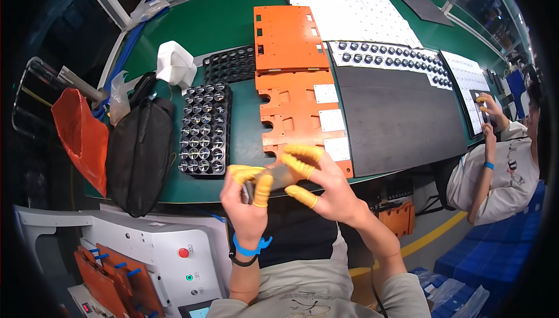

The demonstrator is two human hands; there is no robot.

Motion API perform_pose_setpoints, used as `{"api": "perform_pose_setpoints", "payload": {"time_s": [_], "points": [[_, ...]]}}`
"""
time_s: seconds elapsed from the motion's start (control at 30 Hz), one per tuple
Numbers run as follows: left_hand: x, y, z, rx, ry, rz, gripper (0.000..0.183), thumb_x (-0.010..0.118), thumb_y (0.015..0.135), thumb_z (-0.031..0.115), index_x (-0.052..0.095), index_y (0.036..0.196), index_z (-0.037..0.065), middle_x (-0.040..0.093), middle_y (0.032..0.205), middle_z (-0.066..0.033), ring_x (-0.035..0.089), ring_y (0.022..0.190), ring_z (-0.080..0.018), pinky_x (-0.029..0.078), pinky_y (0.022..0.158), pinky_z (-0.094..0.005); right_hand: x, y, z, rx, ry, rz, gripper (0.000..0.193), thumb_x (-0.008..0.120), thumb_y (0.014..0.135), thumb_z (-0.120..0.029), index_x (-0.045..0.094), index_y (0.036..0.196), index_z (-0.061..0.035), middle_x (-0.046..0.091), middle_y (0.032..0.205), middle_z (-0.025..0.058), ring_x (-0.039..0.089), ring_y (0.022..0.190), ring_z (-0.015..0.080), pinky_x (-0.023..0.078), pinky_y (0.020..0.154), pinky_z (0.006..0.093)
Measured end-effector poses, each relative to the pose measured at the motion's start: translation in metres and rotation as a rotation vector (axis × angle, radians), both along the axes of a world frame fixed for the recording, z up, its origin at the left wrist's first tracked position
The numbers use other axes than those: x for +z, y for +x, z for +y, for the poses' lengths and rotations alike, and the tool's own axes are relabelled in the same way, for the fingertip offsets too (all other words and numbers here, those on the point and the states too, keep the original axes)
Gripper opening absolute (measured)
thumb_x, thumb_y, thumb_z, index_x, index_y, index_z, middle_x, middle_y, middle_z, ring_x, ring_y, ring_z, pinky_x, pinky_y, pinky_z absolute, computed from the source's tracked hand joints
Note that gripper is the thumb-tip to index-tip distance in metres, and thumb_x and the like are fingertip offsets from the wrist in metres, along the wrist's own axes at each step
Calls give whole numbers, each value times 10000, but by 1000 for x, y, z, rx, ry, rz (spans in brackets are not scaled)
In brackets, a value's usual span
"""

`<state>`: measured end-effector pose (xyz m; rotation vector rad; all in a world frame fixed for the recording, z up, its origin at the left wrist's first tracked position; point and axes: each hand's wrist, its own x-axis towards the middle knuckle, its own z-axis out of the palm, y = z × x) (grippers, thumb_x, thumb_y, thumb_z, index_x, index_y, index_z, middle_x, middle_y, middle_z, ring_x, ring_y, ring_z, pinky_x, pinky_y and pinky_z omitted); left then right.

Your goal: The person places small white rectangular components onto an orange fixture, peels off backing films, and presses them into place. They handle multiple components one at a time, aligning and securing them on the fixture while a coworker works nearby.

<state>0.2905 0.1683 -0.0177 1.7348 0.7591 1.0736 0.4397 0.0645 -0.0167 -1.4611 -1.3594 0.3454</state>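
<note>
Yellow finger cots cover several fingertips on both hands, which are raised at the near edge of the green table. My left hand (247, 204) pinches a small grey piece (283, 176), too blurred to name more exactly. Beside it my right hand (329, 189) has its fingers and thumb spread around the piece's right side; whether they touch it is unclear. Just beyond my hands lies an orange fixture plate (285, 105) with notches along its left side and white rectangular cards (332, 120) on its right. A second orange plate (285, 38) with cutouts adjoins its far end.
Left stands a black tray (224, 129) of round shiny parts, with another black tray (212, 68) and a white container (174, 65) behind. A black mat (396, 120) and white sheets with black round parts (390, 56) lie right. Another person (501, 161) works far right.
</note>
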Motion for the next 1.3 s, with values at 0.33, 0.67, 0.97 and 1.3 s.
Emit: {"api": "perform_pose_setpoints", "payload": {"time_s": [0.33, 0.67, 0.97, 1.3], "points": [[9, 19, 13, 196, 146, 540, 189, 619, 961, 131, 607, 950, -57, 574, 890, -189, 581, 795, -426, 447, 684, -452, -4, 11, -11, -199, 35, -38, 398, 743, 822, -50, 689, 1215, -26, 615, 1257, 156, 585, 1145, 324, 467, 977, 394], [0, 24, 22, -26, 208, 803, 173, 563, 964, 139, 536, 917, -26, 584, 954, -233, 584, 838, -478, 453, 701, -551, -11, 10, -16, -230, 41, -6, 348, 731, 819, -30, 715, 1166, -36, 648, 1223, 140, 596, 1134, 308, 457, 995, 403], [-7, 22, 17, 51, 198, 768, 173, 676, 845, 116, 573, 898, -13, 611, 928, -207, 634, 813, -443, 494, 682, -528, -7, -16, 7, -76, 128, -93, 314, 751, 804, -38, 712, 1115, -29, 637, 1219, 135, 571, 1142, 334, 440, 1009, 444], [-8, -22, -19, 124, -105, 356, 340, 734, 875, 272, 639, 1061, 3, 613, 891, -172, 590, 699, -321, 493, 651, -389, 20, -9, 82, -66, 82, -288, 253, 728, 849, -145, 685, 1078, -47, 650, 1025, 117, 591, 961, 307, 429, 958, 443]]}}
